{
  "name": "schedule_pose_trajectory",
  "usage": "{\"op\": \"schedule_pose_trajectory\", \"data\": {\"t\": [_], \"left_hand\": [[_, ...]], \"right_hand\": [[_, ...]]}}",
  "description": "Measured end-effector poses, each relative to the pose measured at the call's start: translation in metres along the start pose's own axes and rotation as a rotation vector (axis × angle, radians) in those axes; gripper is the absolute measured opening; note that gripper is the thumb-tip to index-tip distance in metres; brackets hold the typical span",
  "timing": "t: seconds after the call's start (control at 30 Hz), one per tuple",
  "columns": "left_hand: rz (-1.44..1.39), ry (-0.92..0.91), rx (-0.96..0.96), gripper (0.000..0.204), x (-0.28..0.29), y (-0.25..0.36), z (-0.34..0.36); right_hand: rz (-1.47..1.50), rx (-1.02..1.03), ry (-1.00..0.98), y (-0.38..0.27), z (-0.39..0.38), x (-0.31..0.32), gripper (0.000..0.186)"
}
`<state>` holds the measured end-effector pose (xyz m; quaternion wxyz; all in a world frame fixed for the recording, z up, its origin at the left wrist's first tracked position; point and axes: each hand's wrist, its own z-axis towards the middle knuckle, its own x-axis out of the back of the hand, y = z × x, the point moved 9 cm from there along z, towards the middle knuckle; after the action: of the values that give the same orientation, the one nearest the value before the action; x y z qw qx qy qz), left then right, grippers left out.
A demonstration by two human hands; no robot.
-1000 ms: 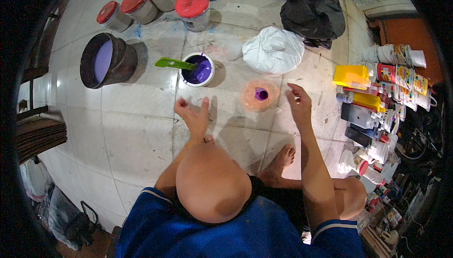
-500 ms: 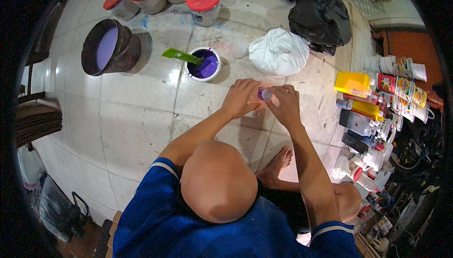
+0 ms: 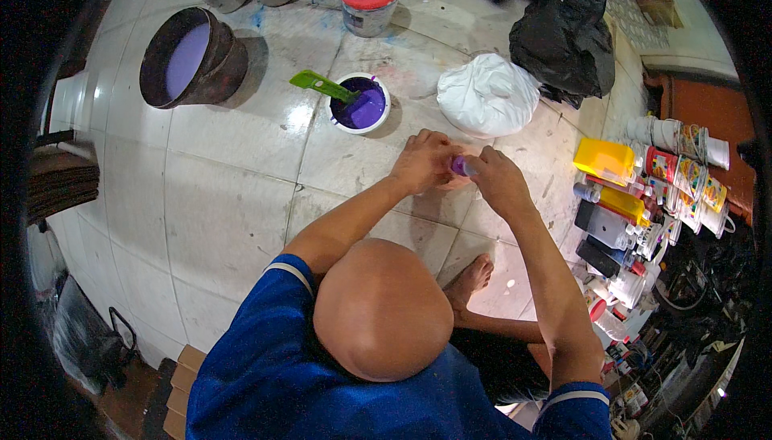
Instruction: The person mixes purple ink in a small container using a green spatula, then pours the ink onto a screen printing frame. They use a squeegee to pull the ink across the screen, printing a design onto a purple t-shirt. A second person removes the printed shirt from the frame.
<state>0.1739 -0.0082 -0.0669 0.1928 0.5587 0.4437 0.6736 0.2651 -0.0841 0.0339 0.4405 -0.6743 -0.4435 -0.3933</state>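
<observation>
On the tiled floor before me is a translucent peach container (image 3: 445,181) with a purple mouth (image 3: 459,165), largely covered by my hands. My left hand (image 3: 422,158) is closed round its left side. My right hand (image 3: 498,178) is closed on a small pale piece, apparently a cap, at the mouth; its exact shape is hidden. Beyond them a white-rimmed bucket of purple paint (image 3: 368,110) has a green stirrer (image 3: 318,83) in it. A bulging white bag (image 3: 487,94) lies to its right.
A dark bucket of lilac liquid (image 3: 161,62) is at left, red-lidded pails (image 3: 369,14) behind, a black bag (image 3: 561,42) at back right. Jugs and tubs (image 3: 603,162) crowd the right side. Stacked brown sheets (image 3: 63,178) line the left edge. My bare foot (image 3: 474,275) rests near my hands.
Both hands have moved in from apart onto the peach container, the left from the left, the right from the right, and closed there. The view has shifted, so floor objects sit higher and rightward.
</observation>
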Motion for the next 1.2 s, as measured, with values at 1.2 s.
{"op": "schedule_pose_trajectory", "data": {"t": [1.2], "left_hand": [[0.095, 0.01, -0.07, 0.055, -0.01, -0.004, 0.006]], "right_hand": [[-0.004, 0.074, 0.025, -0.013, 0.002, -0.01, 0.019]]}}
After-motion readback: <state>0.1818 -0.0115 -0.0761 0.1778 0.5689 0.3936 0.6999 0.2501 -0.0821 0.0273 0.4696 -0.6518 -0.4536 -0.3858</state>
